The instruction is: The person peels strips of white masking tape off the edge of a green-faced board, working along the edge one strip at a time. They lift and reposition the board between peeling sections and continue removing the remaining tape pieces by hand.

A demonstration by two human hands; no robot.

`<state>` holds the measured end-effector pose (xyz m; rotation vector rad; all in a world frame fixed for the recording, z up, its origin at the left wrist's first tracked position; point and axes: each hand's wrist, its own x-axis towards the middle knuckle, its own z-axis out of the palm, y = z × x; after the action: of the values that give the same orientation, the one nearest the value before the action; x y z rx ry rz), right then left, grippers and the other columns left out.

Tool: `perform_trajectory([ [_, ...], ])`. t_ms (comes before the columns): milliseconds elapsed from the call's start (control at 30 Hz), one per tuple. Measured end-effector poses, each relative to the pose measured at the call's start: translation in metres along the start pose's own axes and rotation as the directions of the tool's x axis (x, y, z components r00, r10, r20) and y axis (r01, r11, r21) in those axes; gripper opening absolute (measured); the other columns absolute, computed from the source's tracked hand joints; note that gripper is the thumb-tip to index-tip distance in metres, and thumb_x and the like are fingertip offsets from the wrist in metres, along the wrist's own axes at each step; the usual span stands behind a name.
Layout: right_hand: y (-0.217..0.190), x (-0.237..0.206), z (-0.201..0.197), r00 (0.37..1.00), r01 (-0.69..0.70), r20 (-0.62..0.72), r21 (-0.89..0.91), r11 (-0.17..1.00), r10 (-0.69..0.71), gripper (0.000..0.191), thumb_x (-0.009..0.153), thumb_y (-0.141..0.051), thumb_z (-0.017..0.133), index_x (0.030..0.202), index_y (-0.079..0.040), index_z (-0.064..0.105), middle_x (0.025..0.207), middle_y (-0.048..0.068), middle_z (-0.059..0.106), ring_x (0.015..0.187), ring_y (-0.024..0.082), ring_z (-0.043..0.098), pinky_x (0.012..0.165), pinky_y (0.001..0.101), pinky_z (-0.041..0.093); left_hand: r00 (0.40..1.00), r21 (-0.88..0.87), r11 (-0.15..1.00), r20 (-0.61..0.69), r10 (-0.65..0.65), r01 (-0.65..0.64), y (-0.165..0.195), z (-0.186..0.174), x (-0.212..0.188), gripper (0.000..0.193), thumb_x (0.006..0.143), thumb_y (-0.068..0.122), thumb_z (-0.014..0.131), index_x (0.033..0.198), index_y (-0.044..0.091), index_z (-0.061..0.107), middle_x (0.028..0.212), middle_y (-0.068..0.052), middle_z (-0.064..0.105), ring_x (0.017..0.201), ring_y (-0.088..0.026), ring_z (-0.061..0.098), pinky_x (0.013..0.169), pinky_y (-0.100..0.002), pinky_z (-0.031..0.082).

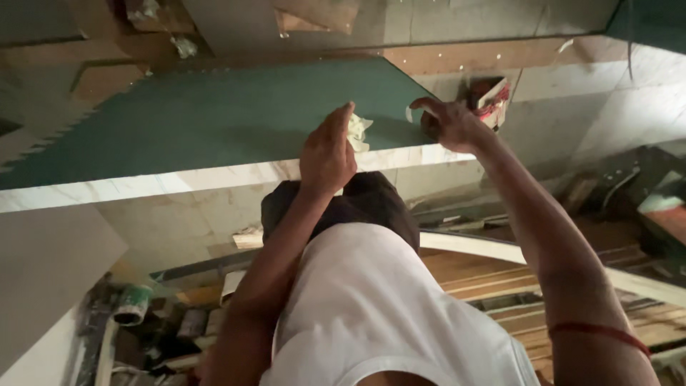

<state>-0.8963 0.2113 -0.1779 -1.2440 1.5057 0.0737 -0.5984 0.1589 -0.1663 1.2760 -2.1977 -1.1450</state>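
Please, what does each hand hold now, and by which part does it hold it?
The left hand holds crumpled pale paper by its near edge. The right hand pinches a small white scrap in its fingers.

The person wears a white sleeveless undershirt over dark trousers. Both arms are bare, and a thin red thread circles the right forearm at lower right of the frame.
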Motion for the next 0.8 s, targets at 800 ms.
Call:
perform_trajectory([
  [800, -0.002, -0.003, -0.017, 0.989, -0.018, 0.149, 0.220, 0.975, -0.015, 0.039, 0.090, 0.003, 0.059, 0.126, -0.009, 0.068, 0.090, 0.010, 0.077, 0.082, 0.019, 0.072, 0.079, 0.0350, 0.058, 0.998, 0.091, 0.995, 0.050, -0.047, 0.042, 0.004, -0.004, 0.002, 0.057, 0.090, 0.001, 0.059, 0.145, 0.001, 0.047, 0.129, -0.020, 0.067, 0.105, -0.036, 0.069, 0.089, -0.044, 0.056],
])
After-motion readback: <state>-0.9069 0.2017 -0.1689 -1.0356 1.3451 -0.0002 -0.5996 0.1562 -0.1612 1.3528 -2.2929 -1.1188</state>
